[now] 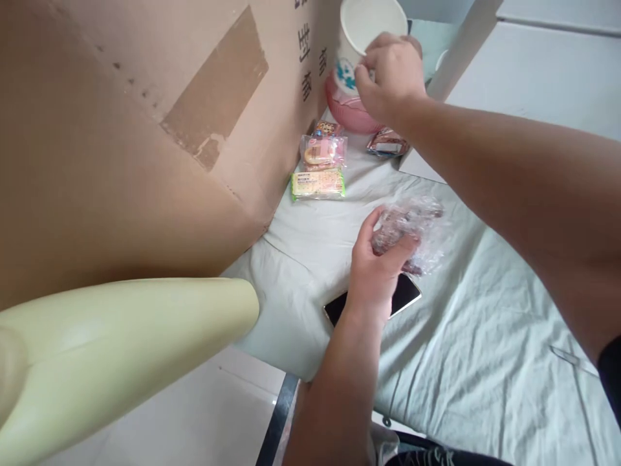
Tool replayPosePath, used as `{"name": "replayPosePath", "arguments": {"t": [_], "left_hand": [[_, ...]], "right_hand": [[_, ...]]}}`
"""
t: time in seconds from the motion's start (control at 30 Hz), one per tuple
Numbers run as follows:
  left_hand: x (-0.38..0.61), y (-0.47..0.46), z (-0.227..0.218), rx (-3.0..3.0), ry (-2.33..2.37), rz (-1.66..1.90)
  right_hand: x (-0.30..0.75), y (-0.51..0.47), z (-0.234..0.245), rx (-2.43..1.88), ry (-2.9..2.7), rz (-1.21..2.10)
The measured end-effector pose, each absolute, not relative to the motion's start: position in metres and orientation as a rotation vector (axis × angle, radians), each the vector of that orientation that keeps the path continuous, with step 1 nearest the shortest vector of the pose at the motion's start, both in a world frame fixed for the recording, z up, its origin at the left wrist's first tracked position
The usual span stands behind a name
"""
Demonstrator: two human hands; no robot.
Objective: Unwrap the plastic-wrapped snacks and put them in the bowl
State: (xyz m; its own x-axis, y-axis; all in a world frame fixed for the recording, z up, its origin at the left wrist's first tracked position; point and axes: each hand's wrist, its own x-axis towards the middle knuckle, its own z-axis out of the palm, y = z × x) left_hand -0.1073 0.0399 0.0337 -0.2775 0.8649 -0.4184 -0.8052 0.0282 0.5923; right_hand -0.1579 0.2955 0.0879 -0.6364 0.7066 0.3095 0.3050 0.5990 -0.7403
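Nearest the camera, a cream plastic shape [121,349] fills the lower left. Just beyond it the left hand [376,259] is closed around a crumpled clear wrapper [412,226], thumb on one side and fingers curled under. The wrapper sits low over the pale sheet [460,349], directly above a dark phone [405,294] lying flat. Its long axis runs roughly left to right, with the loose end fanning out to the right, away from the palm. The grip takes only one end, so I judge the slack film, or whatever is inside it, could slip out and land on the phone. Farther on, three snack packets [317,184] lie in a row beside the cardboard box [145,129]. At the far end the right hand [391,74] pinches the wall of a white cup [369,26] just under its rim. The cup stands close to upright, mouth up and long axis vertical, on or in a pink bowl [347,113]; which of the two I cannot tell. A one-sided pinch so high on a thin wall could tip or buckle the cup, and the outstretched forearm passes close above the wrapper.
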Motion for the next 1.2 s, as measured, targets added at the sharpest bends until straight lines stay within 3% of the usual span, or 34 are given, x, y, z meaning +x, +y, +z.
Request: {"name": "replayPosePath", "arguments": {"t": [0.13,0.2,0.33,0.47,0.7,0.97,1.2], "left_hand": [[-0.102,0.038,0.033,0.105,0.980,1.680],[-0.100,0.035,0.033,0.095,1.053,1.788],[-0.087,0.035,0.036,0.134,1.216,1.956],[-0.058,0.044,0.036,0.363,1.236,1.886],[-0.009,0.047,0.025,0.591,1.131,1.754],[-0.001,0.050,0.014,0.627,1.246,1.727],[0.022,0.052,0.011,0.683,1.213,1.750]], "right_hand": [[-0.067,0.211,0.099,-0.611,-2.427,0.173],[0.005,0.170,0.083,-0.546,-2.454,0.117],[0.138,0.118,0.038,-0.838,-2.219,0.065],[0.191,0.099,0.019,-1.029,-2.359,-0.056],[0.201,0.077,0.021,-1.184,-2.475,0.097],[0.282,0.007,-0.020,-1.329,-2.047,0.188],[0.290,0.013,-0.038,-1.389,-1.935,0.315]]}}
